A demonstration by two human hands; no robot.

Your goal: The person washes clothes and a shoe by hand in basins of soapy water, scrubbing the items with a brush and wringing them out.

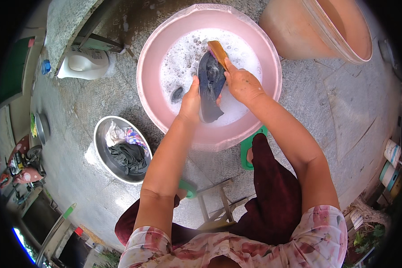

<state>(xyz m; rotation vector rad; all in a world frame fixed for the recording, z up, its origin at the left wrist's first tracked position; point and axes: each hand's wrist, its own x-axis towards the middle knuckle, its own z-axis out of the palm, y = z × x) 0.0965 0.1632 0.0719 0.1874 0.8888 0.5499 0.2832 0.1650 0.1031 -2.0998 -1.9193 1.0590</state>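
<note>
Over a pink plastic basin [150, 104] of foamy water, my left hand [191, 102] grips a dark fabric shoe [210, 80] by its side, fingers wrapped beneath it. The shoe's heel end points towards me or away; I cannot tell which. A scrubbing brush [217, 52] with a brown back and purple bristles is in my right hand [244, 83]. Its bristles rest against the far end of the shoe. In the suds [248, 50] at the left, a small part of another dark item [177, 94] breaks the surface.
A metal bowl [98, 150] with wet clothes [129, 155] stands left of the basin. Behind it are a white detergent jug [87, 63] and a stone slab [67, 26]. A large orange-tan tub [294, 30] is at the far right. Green slippers [246, 152] are on my feet.
</note>
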